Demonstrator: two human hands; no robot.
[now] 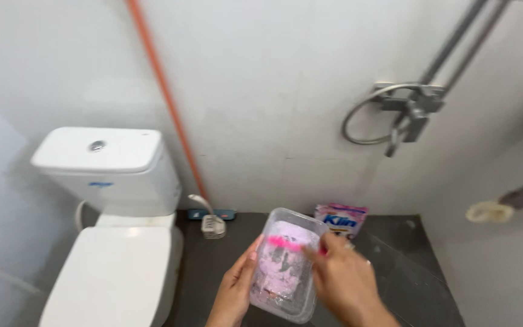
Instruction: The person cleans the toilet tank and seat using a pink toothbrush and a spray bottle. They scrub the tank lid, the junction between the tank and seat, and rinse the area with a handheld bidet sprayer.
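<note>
- The tub (287,266) is held between the left hand (236,289) and the right hand (343,280), low in the middle.
- The toilet (113,254) stands to the left of the hands, against the wall.
- The brush (212,223) sits on the floor between the toilet and the tub.
- The packet (341,219) leans on the wall just behind the tub.
- The tap (411,112) is on the wall, up and to the right.

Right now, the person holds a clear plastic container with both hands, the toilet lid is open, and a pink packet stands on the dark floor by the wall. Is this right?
Not quite: the head view shows the toilet lid closed, not open. The rest holds: the left hand and right hand hold the clear plastic container, and the pink packet stands on the dark floor by the wall.
</note>
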